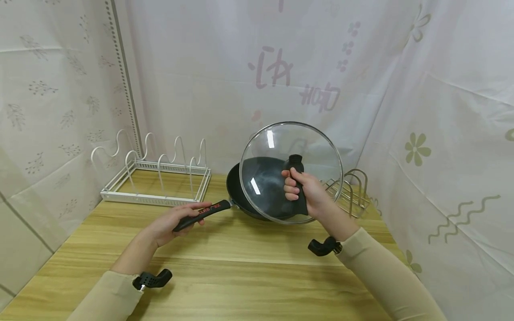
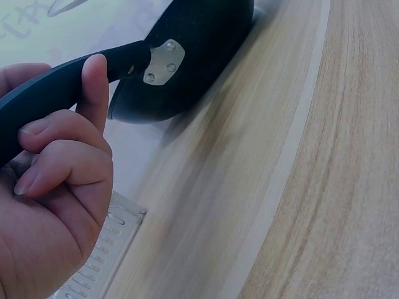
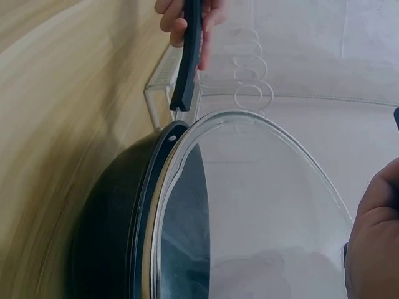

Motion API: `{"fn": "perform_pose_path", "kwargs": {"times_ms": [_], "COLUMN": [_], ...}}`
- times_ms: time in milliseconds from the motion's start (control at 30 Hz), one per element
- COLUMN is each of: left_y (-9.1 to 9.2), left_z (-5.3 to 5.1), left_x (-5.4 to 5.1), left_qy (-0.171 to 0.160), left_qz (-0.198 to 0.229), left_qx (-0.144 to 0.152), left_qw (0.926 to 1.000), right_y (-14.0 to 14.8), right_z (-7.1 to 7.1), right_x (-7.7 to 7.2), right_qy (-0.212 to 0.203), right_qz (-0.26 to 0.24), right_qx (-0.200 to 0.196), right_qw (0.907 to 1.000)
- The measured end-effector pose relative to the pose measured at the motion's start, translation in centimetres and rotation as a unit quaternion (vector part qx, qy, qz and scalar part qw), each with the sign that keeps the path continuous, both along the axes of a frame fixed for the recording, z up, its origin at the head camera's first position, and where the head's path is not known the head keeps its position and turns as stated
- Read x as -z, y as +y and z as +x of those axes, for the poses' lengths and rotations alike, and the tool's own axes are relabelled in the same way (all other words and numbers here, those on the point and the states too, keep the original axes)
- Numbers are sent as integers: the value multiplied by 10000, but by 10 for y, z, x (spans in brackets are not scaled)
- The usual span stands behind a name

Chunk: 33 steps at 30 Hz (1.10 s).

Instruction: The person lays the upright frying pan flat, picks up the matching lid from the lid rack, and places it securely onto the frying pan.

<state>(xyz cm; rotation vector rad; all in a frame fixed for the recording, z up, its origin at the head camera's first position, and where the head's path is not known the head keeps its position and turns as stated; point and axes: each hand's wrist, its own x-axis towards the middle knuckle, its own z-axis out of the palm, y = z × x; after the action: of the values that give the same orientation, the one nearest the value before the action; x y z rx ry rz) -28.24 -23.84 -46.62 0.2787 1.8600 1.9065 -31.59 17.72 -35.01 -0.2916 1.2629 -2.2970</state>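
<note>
A black wok (image 1: pixel 234 183) is on the wooden table, its long handle (image 1: pixel 213 208) pointing toward the left front. My left hand (image 1: pixel 172 223) grips that handle; in the left wrist view the fingers (image 2: pixel 68 134) curl round it. With my right hand (image 1: pixel 307 191) I hold a round glass lid (image 1: pixel 265 142) by its black knob (image 1: pixel 296 161). The lid is tilted up in front of the wok and covers much of it in the head view. In the right wrist view the lid's metal rim (image 3: pixel 163 230) lies close beside the wok's rim; whether they touch I cannot tell.
A white rack (image 1: pixel 156 200) with curved wire dividers stands at the back left of the table (image 1: pixel 241 276). Behind the lid on the right is a smaller metal wire rack (image 1: pixel 357 200), partly hidden. Patterned curtains (image 1: pixel 192 89) hang along the back and sides.
</note>
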Motion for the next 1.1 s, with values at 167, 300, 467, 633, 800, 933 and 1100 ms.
{"fn": "perform_pose_path", "kwargs": {"times_ms": [167, 300, 467, 633, 800, 933, 1100], "left_y": [0, 0, 0, 0, 0, 0, 0], "left_z": [0, 0, -1, -1, 0, 0, -1], "left_x": [1, 1, 1, 1, 0, 1, 2], "left_qy": [29, 15, 41, 63, 58, 83, 132], "left_qz": [-1, 9, 45, 104, 107, 90, 95], "left_qx": [-6, -19, 4, 33, 43, 42, 54], "left_qw": [10000, 10000, 10000, 9999, 9999, 9999, 9999], "right_y": [-4, -6, -8, -10, -10, -8, -8], "right_z": [-1, -3, -6, -7, -9, -11, -14], "right_x": [2, 5, 8, 9, 10, 12, 13], "right_qy": [-161, -266, -304, -374, -555, -679, -963], "right_qz": [-158, -210, -213, -245, -358, -474, -675], "right_qx": [-26, -23, -39, -65, -121, -214, -398], "right_qw": [9997, 9994, 9993, 9990, 9977, 9963, 9923]}}
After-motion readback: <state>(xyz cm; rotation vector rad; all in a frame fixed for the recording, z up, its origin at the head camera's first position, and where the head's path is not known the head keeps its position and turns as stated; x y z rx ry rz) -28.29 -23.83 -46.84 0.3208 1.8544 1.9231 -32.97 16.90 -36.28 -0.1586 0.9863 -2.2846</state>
